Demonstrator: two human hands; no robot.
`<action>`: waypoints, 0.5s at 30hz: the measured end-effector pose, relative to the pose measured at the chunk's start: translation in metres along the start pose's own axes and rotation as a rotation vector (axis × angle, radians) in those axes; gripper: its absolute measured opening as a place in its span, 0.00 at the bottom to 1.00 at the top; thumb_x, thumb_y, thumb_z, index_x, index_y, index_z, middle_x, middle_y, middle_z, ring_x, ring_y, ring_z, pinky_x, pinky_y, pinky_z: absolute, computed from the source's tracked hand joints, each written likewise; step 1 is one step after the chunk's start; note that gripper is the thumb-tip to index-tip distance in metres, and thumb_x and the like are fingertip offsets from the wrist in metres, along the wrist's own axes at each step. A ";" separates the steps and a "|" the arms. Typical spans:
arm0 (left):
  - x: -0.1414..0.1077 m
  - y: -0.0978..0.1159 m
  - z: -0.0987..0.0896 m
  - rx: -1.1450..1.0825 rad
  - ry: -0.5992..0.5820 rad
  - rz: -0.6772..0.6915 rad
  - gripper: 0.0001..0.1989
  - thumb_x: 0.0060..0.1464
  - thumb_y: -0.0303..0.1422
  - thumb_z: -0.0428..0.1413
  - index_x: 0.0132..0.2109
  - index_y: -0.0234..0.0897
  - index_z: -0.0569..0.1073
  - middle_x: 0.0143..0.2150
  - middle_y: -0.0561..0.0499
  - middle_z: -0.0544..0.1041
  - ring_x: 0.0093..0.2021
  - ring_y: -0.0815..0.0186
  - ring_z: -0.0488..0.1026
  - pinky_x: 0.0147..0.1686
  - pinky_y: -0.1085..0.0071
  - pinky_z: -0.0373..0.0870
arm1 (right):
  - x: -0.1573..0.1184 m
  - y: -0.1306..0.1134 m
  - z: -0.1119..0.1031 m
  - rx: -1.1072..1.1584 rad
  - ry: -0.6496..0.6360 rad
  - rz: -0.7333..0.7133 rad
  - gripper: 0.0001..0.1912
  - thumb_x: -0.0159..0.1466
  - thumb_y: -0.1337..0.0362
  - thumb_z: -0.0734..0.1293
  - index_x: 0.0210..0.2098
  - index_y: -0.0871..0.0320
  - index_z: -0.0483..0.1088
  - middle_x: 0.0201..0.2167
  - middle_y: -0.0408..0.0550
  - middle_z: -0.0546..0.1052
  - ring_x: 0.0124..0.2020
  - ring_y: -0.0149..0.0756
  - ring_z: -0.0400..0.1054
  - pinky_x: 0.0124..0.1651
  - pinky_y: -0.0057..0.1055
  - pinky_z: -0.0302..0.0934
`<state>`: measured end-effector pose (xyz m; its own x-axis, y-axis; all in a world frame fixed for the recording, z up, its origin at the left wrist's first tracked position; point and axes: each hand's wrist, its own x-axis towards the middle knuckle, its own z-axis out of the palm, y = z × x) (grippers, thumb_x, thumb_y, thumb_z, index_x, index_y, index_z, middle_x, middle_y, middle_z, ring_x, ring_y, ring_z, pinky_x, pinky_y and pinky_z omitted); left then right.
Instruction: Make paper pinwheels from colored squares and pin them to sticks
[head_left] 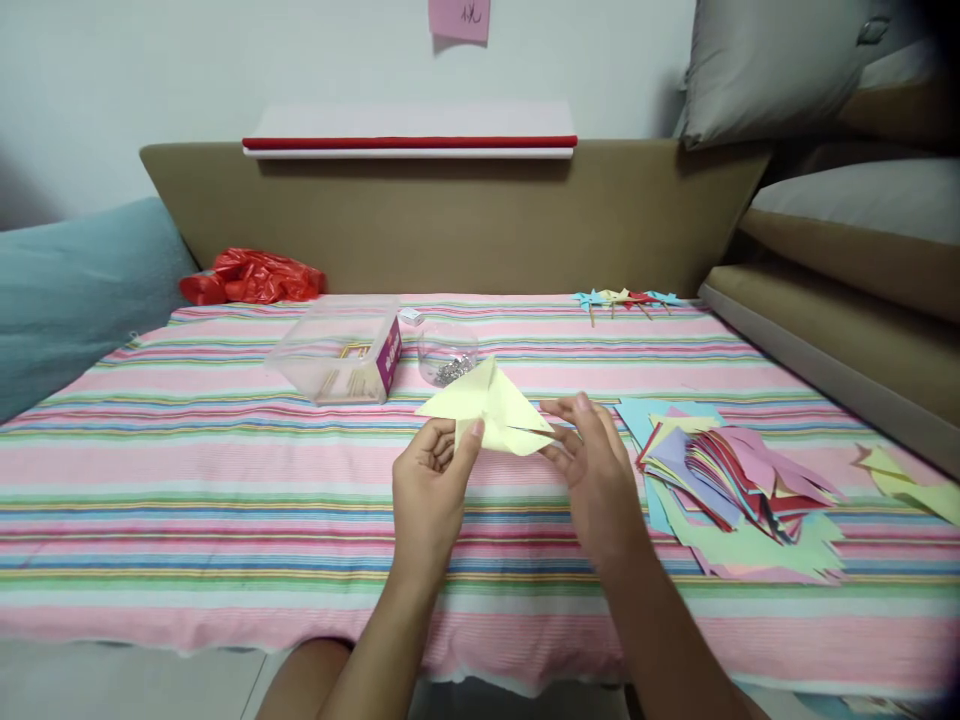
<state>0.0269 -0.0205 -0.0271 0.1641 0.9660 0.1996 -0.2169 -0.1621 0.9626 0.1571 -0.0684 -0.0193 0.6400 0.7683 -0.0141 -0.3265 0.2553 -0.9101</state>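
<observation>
Inside the striped cloth's (225,470) near edge, left hand (430,478) is pinching yellow paper (510,405), right hand (598,475) hovering half-open at its tip.

Striped cloth (225,540) spread over couch (450,225). On cloth: red plastic bag (262,276) back left; clear box (390,355) containing sticks (364,384); small white item (410,316); round tub (448,345) holding metal pieces (454,371); pinwheels (615,297) along back; coloured paper pile (709,470) right; yellow piece (911,490) beyond.
</observation>
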 end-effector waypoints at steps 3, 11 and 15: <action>0.002 0.004 -0.008 0.126 -0.161 0.040 0.09 0.59 0.38 0.62 0.37 0.37 0.75 0.37 0.50 0.80 0.41 0.63 0.76 0.41 0.72 0.70 | 0.005 -0.014 -0.014 -0.129 -0.323 0.111 0.22 0.58 0.47 0.73 0.44 0.57 0.77 0.43 0.50 0.81 0.47 0.44 0.75 0.48 0.35 0.68; 0.002 0.007 -0.016 0.323 -0.358 0.057 0.10 0.61 0.40 0.59 0.35 0.39 0.76 0.34 0.49 0.78 0.37 0.61 0.74 0.36 0.69 0.67 | 0.001 -0.015 -0.019 -0.282 -0.484 0.108 0.17 0.56 0.55 0.75 0.43 0.55 0.81 0.46 0.49 0.82 0.46 0.46 0.76 0.43 0.35 0.70; 0.003 0.007 -0.015 0.246 -0.344 0.006 0.08 0.57 0.39 0.63 0.38 0.39 0.77 0.33 0.49 0.79 0.35 0.61 0.75 0.34 0.71 0.68 | 0.001 -0.009 -0.017 -0.335 -0.428 0.118 0.16 0.54 0.55 0.76 0.39 0.56 0.82 0.39 0.50 0.84 0.39 0.45 0.77 0.36 0.34 0.69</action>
<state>0.0119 -0.0157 -0.0221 0.4846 0.8479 0.2149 0.0107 -0.2514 0.9678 0.1723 -0.0802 -0.0177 0.2500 0.9681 -0.0175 -0.0952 0.0066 -0.9954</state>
